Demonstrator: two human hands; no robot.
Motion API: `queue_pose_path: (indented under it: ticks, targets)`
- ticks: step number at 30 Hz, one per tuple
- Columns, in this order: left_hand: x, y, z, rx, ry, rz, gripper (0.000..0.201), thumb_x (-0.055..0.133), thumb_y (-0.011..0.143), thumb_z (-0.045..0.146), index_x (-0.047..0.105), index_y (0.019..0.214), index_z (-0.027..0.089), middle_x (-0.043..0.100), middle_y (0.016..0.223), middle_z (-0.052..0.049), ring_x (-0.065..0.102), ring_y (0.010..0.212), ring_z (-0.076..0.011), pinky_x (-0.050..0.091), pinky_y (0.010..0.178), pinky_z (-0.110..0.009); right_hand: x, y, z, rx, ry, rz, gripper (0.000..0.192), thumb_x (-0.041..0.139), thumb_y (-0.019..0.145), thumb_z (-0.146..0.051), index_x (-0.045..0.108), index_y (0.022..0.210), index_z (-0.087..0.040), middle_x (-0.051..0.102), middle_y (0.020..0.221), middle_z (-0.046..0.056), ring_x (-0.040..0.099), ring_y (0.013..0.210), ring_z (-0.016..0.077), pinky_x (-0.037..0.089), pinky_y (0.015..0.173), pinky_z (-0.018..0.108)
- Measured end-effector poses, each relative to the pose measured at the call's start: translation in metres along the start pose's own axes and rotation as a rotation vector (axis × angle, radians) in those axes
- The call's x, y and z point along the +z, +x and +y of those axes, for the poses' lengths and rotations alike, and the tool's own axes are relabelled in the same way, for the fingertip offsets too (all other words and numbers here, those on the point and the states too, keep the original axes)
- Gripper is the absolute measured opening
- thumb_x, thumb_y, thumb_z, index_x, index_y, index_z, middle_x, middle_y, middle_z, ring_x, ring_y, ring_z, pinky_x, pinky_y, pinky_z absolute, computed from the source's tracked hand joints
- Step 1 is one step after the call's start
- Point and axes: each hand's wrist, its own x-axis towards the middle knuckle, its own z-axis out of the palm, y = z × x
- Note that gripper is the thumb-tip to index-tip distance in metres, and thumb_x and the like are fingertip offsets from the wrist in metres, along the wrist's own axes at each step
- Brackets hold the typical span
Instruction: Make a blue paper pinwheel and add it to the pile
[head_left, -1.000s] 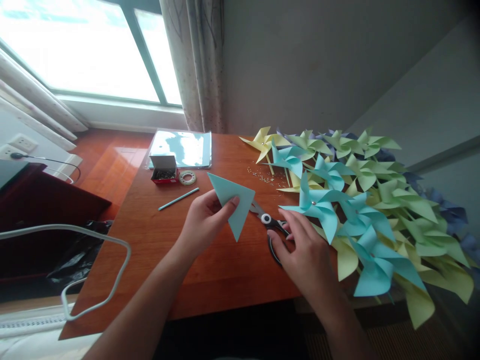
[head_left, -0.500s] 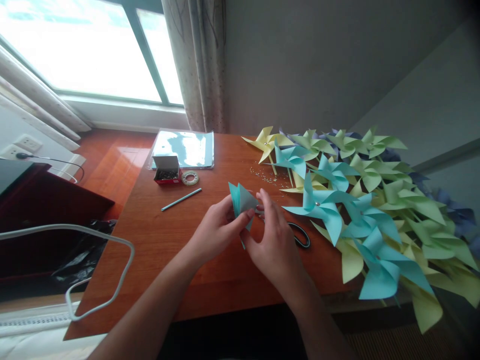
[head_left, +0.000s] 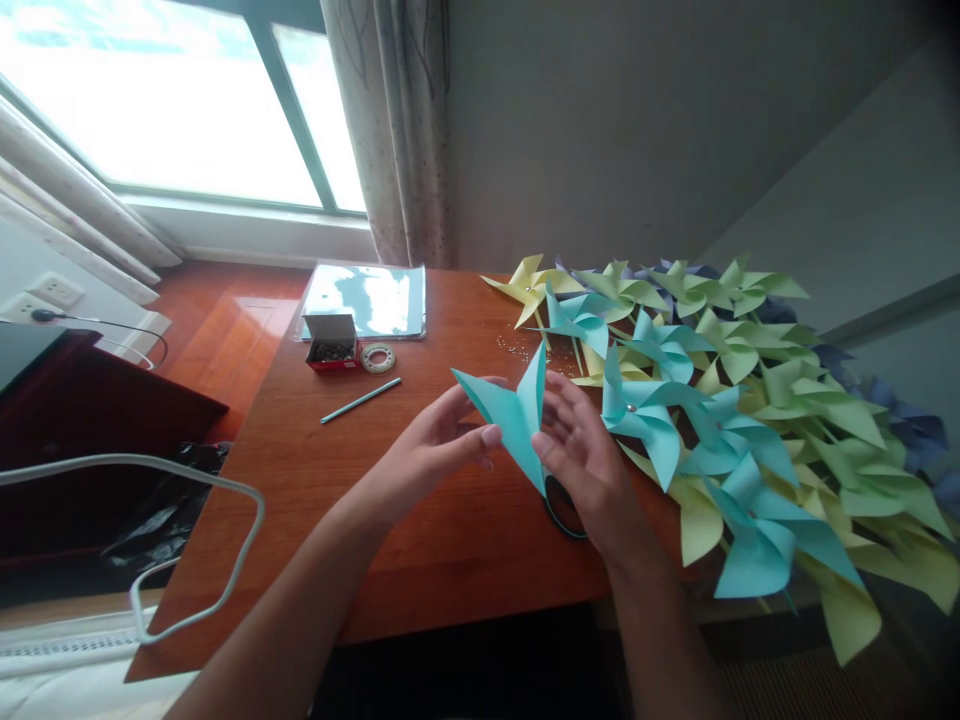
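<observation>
1. Head view, hands first: the left hand [head_left: 442, 445] and right hand [head_left: 581, 455] both pinch one folded turquoise paper [head_left: 514, 412] just above the bench [head_left: 337, 470]. Left fingers grip its left flap, right fingers its lower right edge, so the creased flaps stand up like a V. Looks like that keeps the folds open between both hands.
2. Black scissors [head_left: 561, 505] lie on the bench right under the right hand, mostly hidden.
3. Finished pinwheels [head_left: 720, 400] in turquoise, green and yellow are piled along the right side.
4. Further back: a straw [head_left: 360, 399], tape roll [head_left: 377, 357], small box of pins [head_left: 331, 342] and a plastic sleeve [head_left: 365, 300].
5. Room: reddish wood bench, bright window [head_left: 165, 110], curtain [head_left: 397, 130], grey wall.
</observation>
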Motion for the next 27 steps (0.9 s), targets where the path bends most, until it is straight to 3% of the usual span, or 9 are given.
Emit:
queue_pose_path:
  ticks: [9,15,21,27]
  targets:
    - [-0.0031,0.0016,-0.0017,-0.004,0.006,-0.018,0.049,0.076,0.084,0.032,0.062,0.130,0.024,0.068,0.126,-0.008,0.066,0.096,-0.0213,0.053,0.074,-0.028,-0.0035,-0.0019,0.0026,0.048,0.100,-0.001,0.055,0.060,0.095,-0.033,0.041,0.145,-0.025,0.053,0.149,0.012,0.052,0.138,0.0283,0.042,0.115,0.051]
    - [-0.0021,0.0018,0.0002,-0.008,-0.016,-0.030,0.050,0.080,0.081,0.029,0.061,0.126,0.020,0.066,0.123,-0.008,0.062,0.095,-0.0184,0.052,0.075,-0.026,-0.0071,-0.0035,0.0007,0.135,0.308,0.002,0.052,0.066,0.093,-0.033,0.049,0.141,-0.029,0.057,0.147,0.007,0.051,0.138,0.0280,0.041,0.116,0.046]
    - [-0.0033,0.0005,0.0012,-0.018,-0.057,-0.069,0.052,0.080,0.081,0.027,0.060,0.129,0.020,0.067,0.121,-0.009,0.062,0.096,-0.0189,0.051,0.076,-0.026,-0.0092,-0.0054,0.0008,0.173,0.469,0.007,0.047,0.069,0.091,-0.030,0.055,0.136,-0.032,0.061,0.141,0.004,0.054,0.134,0.0273,0.050,0.107,0.041]
    - [-0.0052,0.0003,0.0032,-0.026,-0.090,-0.092,0.057,0.081,0.079,0.026,0.061,0.132,0.021,0.069,0.115,-0.009,0.062,0.089,-0.0182,0.052,0.075,-0.028,-0.0092,-0.0049,-0.0016,0.167,0.447,0.018,0.044,0.072,0.087,-0.034,0.058,0.130,-0.031,0.064,0.135,0.005,0.062,0.123,0.0265,0.058,0.095,0.036]
